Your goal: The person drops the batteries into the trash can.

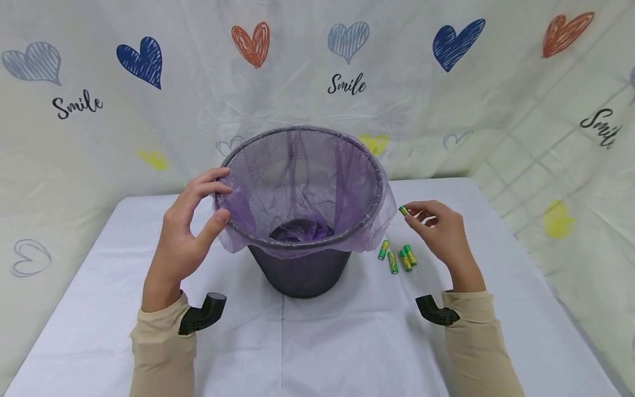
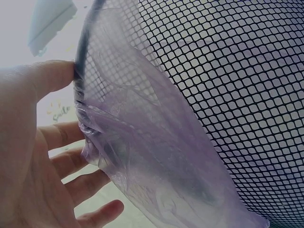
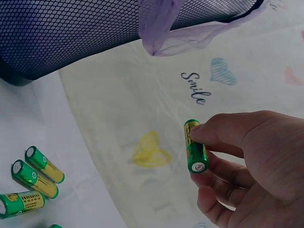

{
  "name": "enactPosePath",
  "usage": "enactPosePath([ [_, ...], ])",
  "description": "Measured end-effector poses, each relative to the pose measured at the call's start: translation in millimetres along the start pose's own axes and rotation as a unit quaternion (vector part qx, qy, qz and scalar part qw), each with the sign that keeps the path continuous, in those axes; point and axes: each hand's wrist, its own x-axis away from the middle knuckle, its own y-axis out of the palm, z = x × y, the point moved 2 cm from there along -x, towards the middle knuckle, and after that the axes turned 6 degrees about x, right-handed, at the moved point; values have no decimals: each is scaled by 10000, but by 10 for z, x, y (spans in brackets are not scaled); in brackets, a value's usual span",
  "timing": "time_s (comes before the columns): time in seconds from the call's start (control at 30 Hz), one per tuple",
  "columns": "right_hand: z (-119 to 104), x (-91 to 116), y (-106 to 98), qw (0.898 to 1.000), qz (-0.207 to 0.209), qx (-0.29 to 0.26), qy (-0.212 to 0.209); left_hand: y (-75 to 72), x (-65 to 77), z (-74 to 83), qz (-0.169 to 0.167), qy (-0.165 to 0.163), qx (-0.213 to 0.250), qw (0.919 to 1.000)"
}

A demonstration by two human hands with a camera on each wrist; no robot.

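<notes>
Right of the bin point(image 1: 300, 275), the right hand point(image 1: 444, 231) pinches a battery point(image 3: 195, 145), apparently the carrying step; the left hand point(image 1: 184, 231), fingers spread, touches the bin's left rim; loose batteries point(image 1: 393, 262) lie rightward; next likely needs lifting over that rim.

the right hand point(image 3: 249, 166) pinches a battery point(image 3: 195, 154), apart from three others point(image 3: 35, 179) and perhaps a fourth point(image 3: 55, 226).

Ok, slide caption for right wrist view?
Fingers pinch a green-and-yellow cylindrical battery near a black mesh bin with purple plastic liner.
</notes>
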Motion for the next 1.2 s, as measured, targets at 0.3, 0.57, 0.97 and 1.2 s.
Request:
enactPosePath([
  [0.3,-86,7,-87,9996,198,-158,-156,26,-31,192,32,-52,-39,10000],
  [0.57,-90,34,-98,9992,181,-354,-109,-11,24,-144,-57,43,-23,10000],
  [0.97,-222,-12,-192,9970,358,-553,-413,-16,27,-133,-22,-11,-23,10000],
  [1.2,-290,-28,-244,9966,445,-473,-516,15,-21,104,25,-3,19,10000],
])
